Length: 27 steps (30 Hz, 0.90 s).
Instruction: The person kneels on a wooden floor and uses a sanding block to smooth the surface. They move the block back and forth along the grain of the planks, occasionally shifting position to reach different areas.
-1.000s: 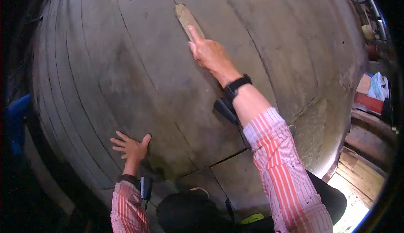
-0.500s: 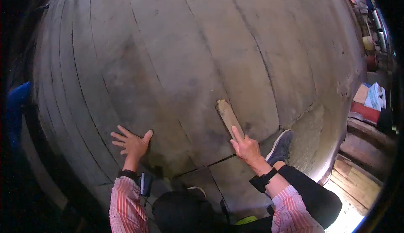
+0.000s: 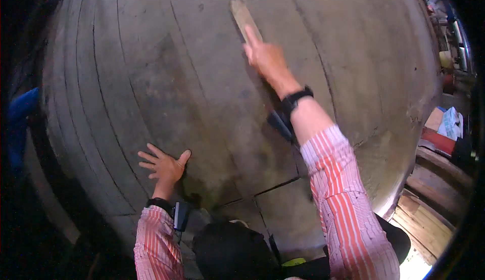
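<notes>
My right hand [image 3: 268, 60] grips a flat, pale oblong bar [image 3: 241, 12], wood or stone, its index finger stretched along the top. The hand is smeared by motion and reaches far forward over the grey floor surface [image 3: 151, 52], which is scored with long dark lines and cracks. My left hand [image 3: 163, 165] rests lower left on that surface, fingers spread and holding nothing. Both wrists carry black straps, with a dark device beside the left one. Part of a dark shoe shows behind my right forearm.
Right of the surface's curved edge stand wooden boards [image 3: 417, 214], a red box [image 3: 437, 139] with a light blue-and-white package [image 3: 449, 123], and clutter farther back. A blue object [image 3: 22, 105] lies at the far left, beside a dark gap. My black-clad legs are at the bottom.
My right hand drew the bar back toward me half a second ago and has now slid it forward again. My left hand stays spread on the surface; the view has shifted slightly.
</notes>
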Motion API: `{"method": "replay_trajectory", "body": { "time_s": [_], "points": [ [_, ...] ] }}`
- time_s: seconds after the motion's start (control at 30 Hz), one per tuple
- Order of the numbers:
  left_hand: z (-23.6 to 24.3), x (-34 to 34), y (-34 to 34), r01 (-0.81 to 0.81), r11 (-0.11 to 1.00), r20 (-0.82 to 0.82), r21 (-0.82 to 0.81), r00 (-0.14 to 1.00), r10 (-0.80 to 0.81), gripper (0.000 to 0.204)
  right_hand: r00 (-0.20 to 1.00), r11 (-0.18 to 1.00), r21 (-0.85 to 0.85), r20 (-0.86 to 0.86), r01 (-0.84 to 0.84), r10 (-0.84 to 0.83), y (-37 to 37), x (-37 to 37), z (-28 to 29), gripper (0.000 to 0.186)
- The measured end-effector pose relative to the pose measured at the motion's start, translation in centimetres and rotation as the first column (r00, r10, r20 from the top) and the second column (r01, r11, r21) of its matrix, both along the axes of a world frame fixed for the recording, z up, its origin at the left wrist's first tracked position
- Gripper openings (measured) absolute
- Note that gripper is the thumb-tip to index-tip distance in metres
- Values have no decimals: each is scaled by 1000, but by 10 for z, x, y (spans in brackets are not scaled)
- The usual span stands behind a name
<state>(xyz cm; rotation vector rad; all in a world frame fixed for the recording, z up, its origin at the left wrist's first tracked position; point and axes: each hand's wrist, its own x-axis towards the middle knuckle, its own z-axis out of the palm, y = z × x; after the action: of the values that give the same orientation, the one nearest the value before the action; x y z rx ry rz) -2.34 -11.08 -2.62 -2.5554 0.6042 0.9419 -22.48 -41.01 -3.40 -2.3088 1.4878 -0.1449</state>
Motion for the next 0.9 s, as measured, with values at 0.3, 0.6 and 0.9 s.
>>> {"method": "replay_trajectory", "body": {
  "time_s": [0.3,0.6,0.9],
  "points": [
    [-4,1,0,-30,1000,-4,-4,1000,30,130,963,999,22,-265,48,-41,178,-118,32,60],
    [5,1,4,-17,1000,-2,-7,1000,17,131,965,998,-51,-261,-26,12,117,-86,22,59],
    [-11,4,7,25,1000,48,-9,999,-24,131,997,997,79,-78,21,-14,90,-71,20,58]
  ]
}}
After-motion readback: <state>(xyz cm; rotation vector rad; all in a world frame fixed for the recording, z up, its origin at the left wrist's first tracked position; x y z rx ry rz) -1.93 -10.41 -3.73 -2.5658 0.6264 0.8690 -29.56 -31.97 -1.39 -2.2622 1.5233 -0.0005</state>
